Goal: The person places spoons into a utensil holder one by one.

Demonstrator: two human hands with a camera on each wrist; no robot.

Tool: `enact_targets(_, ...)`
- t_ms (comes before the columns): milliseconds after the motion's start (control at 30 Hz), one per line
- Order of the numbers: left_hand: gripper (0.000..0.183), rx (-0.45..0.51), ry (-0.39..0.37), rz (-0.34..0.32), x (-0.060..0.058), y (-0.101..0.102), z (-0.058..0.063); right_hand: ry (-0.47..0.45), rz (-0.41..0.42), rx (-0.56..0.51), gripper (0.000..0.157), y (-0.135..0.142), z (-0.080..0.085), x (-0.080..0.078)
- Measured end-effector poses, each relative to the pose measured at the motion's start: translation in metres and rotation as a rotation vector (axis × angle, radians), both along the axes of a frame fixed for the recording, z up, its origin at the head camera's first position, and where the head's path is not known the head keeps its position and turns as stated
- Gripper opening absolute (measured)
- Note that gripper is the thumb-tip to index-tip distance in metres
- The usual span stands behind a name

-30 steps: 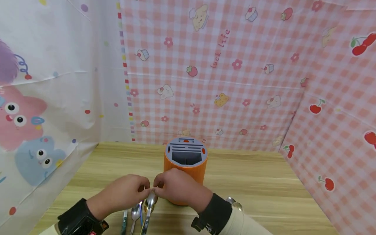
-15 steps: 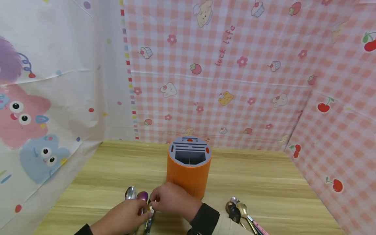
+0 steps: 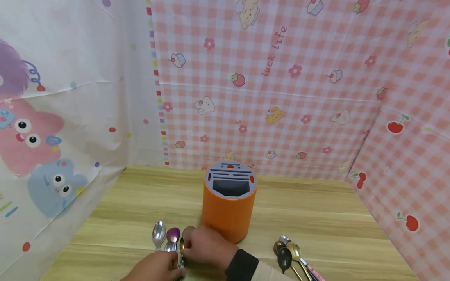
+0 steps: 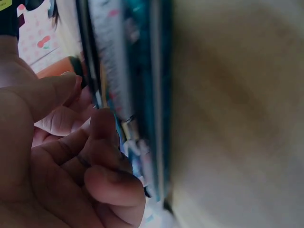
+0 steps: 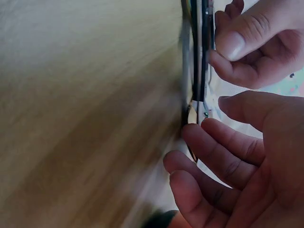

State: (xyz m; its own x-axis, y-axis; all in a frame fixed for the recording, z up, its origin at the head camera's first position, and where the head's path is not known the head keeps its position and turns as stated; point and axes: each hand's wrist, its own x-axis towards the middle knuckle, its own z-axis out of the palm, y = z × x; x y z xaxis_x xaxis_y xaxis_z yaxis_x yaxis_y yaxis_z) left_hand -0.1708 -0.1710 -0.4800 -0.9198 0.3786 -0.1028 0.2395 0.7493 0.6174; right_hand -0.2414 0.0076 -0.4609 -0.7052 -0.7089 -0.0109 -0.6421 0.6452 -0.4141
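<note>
The spoons (image 3: 173, 234) you are working at are lying on the table (image 3: 316, 210), near and left of the orange holder (image 3: 225, 218); you seem to be separating one out, so the next move is probably calling for a sure pinch on one of the handles (image 4: 162, 95). Your right hand (image 3: 209, 246) is gripping nothing visible, thumb apart, fingers loosely bent; whether your left hand (image 3: 154, 265) is grasping a handle, I cannot tell. Wrist views are blurring; a second pile (image 3: 284, 258) is running off the bottom edge.
</note>
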Motion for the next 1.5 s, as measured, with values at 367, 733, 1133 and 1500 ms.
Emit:
enact_targets(367, 0.035, -0.062, 0.044, 0.052, 0.004, 0.005, -0.008, -0.024, -0.082, 0.030, 0.038, -0.006, -0.010, 0.001)
enact_targets(733, 0.030, -0.075, 0.098, 0.056, 0.004, 0.009, -0.013, -0.010, -0.203, 0.015, 0.024, -0.014, -0.019, 0.002)
enact_targets(1133, 0.029, -0.010, 0.026, 0.084, 0.001, 0.012, -0.011, -0.258, -0.345, -0.188, 0.037, -0.016, -0.027, 0.002)
enact_targets(1500, 0.029, 0.068, -0.053, 0.078, 0.000, 0.009, -0.011, -0.454, -0.369, -0.352, 0.036, -0.015, -0.026, 0.007)
